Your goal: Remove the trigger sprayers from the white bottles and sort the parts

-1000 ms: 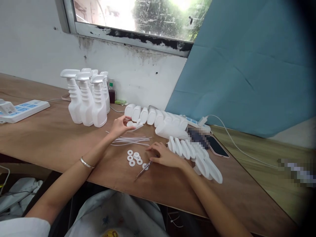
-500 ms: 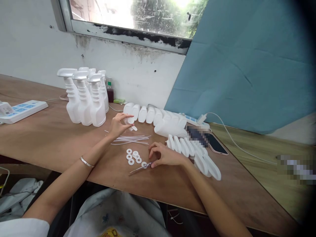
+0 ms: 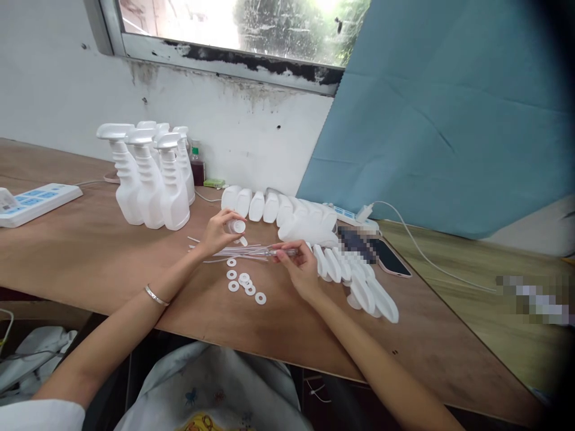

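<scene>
My left hand (image 3: 221, 230) is closed around a white trigger spray head (image 3: 239, 227), gripping it between thumb and fingers. The round collar faces me and a small white piece shows just below it. In my right hand (image 3: 300, 263) is a slim screwdriver-like tool (image 3: 269, 251) with a thin metal shaft and a clear handle. Its shaft points left, over a bundle of thin white tubes (image 3: 215, 254), apart from the spray head; the exact tip is hard to make out. Several flat white washers (image 3: 260, 298) lie loosely grouped on the table below the tubes.
Several assembled white spray bottles (image 3: 174, 194) stand at the back left. White bottles (image 3: 257, 206) lie in a row along the wall, with white spray-head shells (image 3: 359, 290) at right. A phone (image 3: 390, 257) and power strips (image 3: 40, 203) rest on the wooden table (image 3: 90, 257).
My right hand has lifted the tool from beside the washers and brought it up, over the tubes and nearer the spray head. The spray head's collar has turned more towards me.
</scene>
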`<state>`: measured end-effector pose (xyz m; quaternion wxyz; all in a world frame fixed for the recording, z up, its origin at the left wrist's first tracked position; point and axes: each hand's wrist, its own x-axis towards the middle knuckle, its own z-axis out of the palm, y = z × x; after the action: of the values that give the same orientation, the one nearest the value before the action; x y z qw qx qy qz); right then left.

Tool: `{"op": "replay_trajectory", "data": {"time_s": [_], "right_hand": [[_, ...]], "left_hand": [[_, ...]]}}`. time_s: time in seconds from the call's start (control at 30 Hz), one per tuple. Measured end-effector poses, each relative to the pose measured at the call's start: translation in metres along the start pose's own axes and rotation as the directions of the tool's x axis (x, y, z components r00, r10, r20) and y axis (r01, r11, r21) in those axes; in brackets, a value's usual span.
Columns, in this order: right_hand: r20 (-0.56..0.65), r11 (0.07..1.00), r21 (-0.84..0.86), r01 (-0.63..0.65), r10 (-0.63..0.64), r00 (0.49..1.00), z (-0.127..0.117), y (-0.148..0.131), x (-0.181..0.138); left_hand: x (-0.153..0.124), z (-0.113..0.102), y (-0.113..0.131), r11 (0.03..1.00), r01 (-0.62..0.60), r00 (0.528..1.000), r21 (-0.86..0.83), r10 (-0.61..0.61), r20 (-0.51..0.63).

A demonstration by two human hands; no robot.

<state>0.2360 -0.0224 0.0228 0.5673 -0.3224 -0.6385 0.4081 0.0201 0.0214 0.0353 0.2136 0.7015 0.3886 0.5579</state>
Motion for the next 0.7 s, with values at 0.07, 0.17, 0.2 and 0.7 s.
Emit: {"op": "replay_trajectory", "data": {"time_s": [0.07, 0.17, 0.2, 0.7], "right_hand": [[-0.113, 0.997, 0.033, 0.063, -0.059, 0.992, 0.005, -0.001, -0.004], [-0.2, 0.988, 0.014, 0.153, -0.147, 0.969, 0.008, 0.001, -0.009], [-0.196, 0.984, -0.003, 0.178, -0.175, 0.965, 0.008, 0.002, -0.01], [0.32, 0.639, -0.394, 0.661, -0.579, 0.75, 0.008, 0.021, -0.016]], "left_hand": [[-0.002, 0.004, 0.002, 1.0, -0.001, 0.998, -0.007, 0.002, 0.064], [-0.006, 0.011, 0.005, 1.0, 0.013, 0.99, -0.02, -0.01, 0.142], [-0.007, 0.013, 0.005, 1.0, 0.007, 0.986, -0.015, -0.004, 0.169], [-0.017, 0.021, 0.01, 0.995, -0.003, 0.961, 0.104, -0.027, 0.277]]}}
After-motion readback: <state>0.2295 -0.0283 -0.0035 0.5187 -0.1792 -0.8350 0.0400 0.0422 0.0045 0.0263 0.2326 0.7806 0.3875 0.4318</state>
